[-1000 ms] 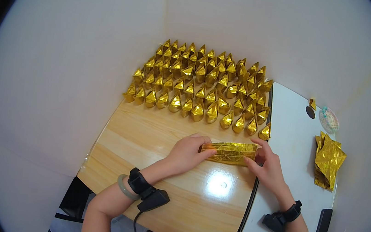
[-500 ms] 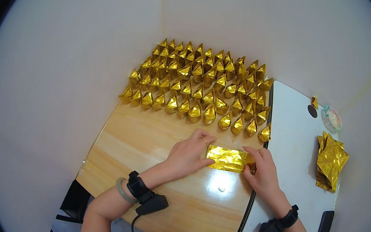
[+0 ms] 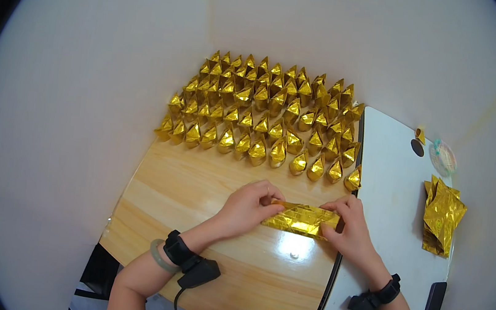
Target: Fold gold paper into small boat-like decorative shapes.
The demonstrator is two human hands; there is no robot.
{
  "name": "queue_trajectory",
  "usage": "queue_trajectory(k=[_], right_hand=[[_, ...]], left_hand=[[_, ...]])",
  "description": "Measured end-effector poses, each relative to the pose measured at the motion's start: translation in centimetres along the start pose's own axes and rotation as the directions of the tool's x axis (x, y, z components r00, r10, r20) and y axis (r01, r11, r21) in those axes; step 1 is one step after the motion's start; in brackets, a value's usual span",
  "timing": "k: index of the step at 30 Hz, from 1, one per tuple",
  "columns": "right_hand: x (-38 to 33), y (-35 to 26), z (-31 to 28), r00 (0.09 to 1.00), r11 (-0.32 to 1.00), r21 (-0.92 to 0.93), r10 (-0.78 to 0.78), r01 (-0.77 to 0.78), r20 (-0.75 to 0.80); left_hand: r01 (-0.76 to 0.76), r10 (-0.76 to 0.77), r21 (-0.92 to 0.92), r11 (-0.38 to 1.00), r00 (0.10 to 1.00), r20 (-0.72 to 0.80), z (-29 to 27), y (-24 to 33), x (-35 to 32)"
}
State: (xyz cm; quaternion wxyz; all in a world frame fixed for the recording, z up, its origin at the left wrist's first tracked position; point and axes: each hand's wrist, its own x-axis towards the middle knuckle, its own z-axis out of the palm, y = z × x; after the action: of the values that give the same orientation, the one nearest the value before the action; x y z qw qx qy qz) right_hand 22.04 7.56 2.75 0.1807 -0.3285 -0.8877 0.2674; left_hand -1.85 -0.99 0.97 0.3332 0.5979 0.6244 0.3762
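Observation:
A folded strip of gold foil paper [image 3: 297,221] lies between my two hands above the wooden tabletop. My left hand [image 3: 250,206] pinches its left end with thumb and fingers. At the opposite end, my right hand [image 3: 348,224] grips the strip, thumb on the near face and fingers behind the far edge. Beyond both hands stand rows of folded gold foil ingots [image 3: 257,152], packed close together, their pointed tips up.
A white table [image 3: 376,245] adjoins the wooden table [image 3: 194,185] on the right. On it rest a stack of gold foil sheets [image 3: 442,216], a patterned round item [image 3: 443,157], a dark disc [image 3: 417,148] and a small gold piece [image 3: 420,135]. Pale walls rise behind.
The foil strip has tilted and shifted slightly toward me, showing a broader face. My left fingers have closed onto its left end; my right thumb has moved inward along it.

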Motion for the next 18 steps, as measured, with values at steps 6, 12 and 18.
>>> queue_trajectory(k=[6,12,18], right_hand=[[0.3,-0.6,-0.8,0.937,0.862,0.368,0.334,-0.349,0.104],[-0.1,1.1,-0.5,0.969,0.964,0.156,-0.189,0.214,-0.157],[-0.2,1.1,-0.5,0.978,0.972,0.108,-0.208,0.207,0.001]], left_hand=[[-0.025,-0.011,-0.399,0.917,0.996,-0.088,-0.4,0.4,-0.1],[-0.376,0.375,0.013,0.927,0.926,0.037,-1.8,-0.2,-0.3],[-0.401,0.355,0.163,0.902,0.901,0.25,-1.8,-0.2,-0.2]])
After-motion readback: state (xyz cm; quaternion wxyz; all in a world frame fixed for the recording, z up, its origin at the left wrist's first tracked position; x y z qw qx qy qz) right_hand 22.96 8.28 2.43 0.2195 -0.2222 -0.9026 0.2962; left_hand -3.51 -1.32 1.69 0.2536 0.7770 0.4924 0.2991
